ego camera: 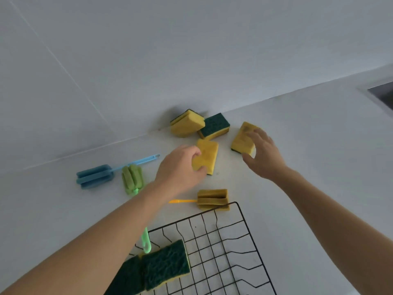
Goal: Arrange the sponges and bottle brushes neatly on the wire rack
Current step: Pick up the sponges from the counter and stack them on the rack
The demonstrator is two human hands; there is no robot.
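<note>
A black wire rack point(240, 218) lies on the white counter in front of me, with two green-topped sponges point(165, 262) side by side on its near left part. My left hand point(180, 167) grips a yellow sponge point(209, 154) beyond the rack. My right hand point(263, 154) closes around another yellow sponge point(242, 137) that stands tilted. Two more sponges point(187, 124) point(214, 125) rest by the wall. A blue bottle brush point(95, 176), a green bottle brush point(131, 177) and a yellow bottle brush point(212, 199) lie on the counter.
A white wall point(148, 60) rises right behind the sponges. A dark sink edge point(382, 94) shows at the far right. The green brush's handle point(146, 241) passes under my left forearm and reaches the rack's left corner.
</note>
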